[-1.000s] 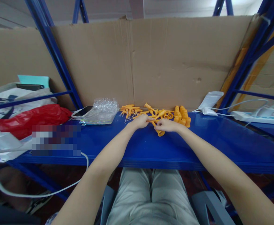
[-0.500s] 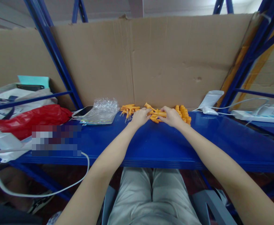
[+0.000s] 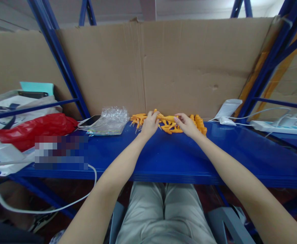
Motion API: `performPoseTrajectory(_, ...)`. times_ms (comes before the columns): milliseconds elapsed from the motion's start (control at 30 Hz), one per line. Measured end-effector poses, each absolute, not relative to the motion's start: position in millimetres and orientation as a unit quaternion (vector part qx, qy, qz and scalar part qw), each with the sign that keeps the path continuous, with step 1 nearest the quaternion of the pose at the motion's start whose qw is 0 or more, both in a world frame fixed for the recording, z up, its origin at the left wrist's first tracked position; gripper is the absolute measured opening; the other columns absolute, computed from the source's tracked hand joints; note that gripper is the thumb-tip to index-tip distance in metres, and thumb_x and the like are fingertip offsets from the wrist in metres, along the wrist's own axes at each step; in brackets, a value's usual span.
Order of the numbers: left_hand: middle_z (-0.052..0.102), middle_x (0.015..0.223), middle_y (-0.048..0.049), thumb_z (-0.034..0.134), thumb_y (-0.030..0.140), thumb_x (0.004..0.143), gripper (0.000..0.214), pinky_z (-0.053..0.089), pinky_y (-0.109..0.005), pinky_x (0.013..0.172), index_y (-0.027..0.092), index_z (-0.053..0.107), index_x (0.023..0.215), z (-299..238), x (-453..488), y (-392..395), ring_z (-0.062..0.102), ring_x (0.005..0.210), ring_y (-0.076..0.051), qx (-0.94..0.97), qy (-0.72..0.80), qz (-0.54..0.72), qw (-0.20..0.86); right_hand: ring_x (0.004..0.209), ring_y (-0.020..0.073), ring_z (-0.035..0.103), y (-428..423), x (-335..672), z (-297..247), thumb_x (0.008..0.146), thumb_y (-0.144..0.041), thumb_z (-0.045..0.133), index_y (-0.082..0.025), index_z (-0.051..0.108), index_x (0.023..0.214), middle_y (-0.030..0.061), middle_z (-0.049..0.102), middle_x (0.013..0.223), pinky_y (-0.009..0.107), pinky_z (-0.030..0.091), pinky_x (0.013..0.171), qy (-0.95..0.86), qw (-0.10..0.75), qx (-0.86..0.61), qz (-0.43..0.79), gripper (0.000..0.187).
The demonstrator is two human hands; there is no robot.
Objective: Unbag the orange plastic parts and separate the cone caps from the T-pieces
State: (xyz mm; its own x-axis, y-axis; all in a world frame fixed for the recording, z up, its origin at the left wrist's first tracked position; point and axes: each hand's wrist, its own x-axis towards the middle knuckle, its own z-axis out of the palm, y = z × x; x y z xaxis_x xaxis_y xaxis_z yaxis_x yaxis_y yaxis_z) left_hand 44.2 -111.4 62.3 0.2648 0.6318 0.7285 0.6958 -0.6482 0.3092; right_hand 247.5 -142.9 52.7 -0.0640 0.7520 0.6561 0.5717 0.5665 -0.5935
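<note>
Between my hands is a long orange plastic piece (image 3: pixel 168 118), lying roughly level at the back of the blue shelf. My left hand (image 3: pixel 150 125) pinches its left end, and the fingers of my right hand (image 3: pixel 186 124) close on its right end. Other orange parts (image 3: pixel 167 129) lie just below it, partly covered by my hands. Left of my left hand is a branched orange piece (image 3: pixel 138 118) with thin dark coils (image 3: pixel 138 129) at its lower side. Chunky, ridged orange pieces (image 3: pixel 200 125) stand beside my right hand. The exact kind of these parts is too small to tell.
A cardboard panel (image 3: pixel 189 67) rises behind the blue shelf (image 3: pixel 168 156). Clear plastic packaging (image 3: pixel 110 122) and a phone (image 3: pixel 91 120) lie to the left, near a red bag (image 3: pixel 36 130). White cables and a power strip (image 3: pixel 280 126) are at right. Blue posts frame both sides.
My hands have moved slightly apart, the left one a little leftward and up. The orange piece between them has shifted upward, so more of the parts beneath shows.
</note>
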Motion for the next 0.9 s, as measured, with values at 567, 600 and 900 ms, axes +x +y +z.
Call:
performPoseTrajectory(567, 0.053, 0.116, -0.0107, 0.046, 0.008, 0.087, 0.029, 0.049, -0.038, 0.098, 0.017, 0.054, 0.114, 60, 55, -120, 0.059, 0.112, -0.023, -0.817, -0.409, -0.405, 0.023, 0.058, 0.0153, 0.054, -141, 246, 56, 0.090, -0.048, 0.047, -0.024, 0.049, 0.083, -0.0017, 0.056, 0.068, 0.027, 0.044, 0.056, -0.653, 0.523, -0.538, 0.102, 0.025)
performPoseTrajectory(600, 0.053, 0.116, -0.0112, 0.047, 0.008, 0.087, 0.029, 0.049, -0.038, 0.098, 0.016, 0.054, 0.114, 59, 58, -122, 0.059, 0.111, -0.024, -0.818, -0.412, -0.401, 0.019, 0.059, 0.0157, 0.054, -143, 244, 58, 0.090, -0.046, 0.045, -0.024, 0.048, 0.077, -0.0014, 0.056, 0.065, 0.027, 0.044, 0.057, -0.636, 0.527, -0.557, 0.087, 0.026)
performPoseTrajectory(900, 0.063, 0.111, -0.0101, 0.050, 0.020, 0.090, 0.027, 0.051, -0.034, 0.087, 0.019, 0.055, 0.117, 59, 69, -136, 0.065, 0.102, -0.025, -0.825, -0.477, -0.302, 0.024, 0.061, 0.0176, 0.051, -159, 239, 67, 0.088, -0.036, 0.042, -0.025, 0.037, 0.059, 0.0001, 0.048, 0.054, 0.027, 0.037, 0.060, -0.613, 0.516, -0.593, -0.077, 0.031)
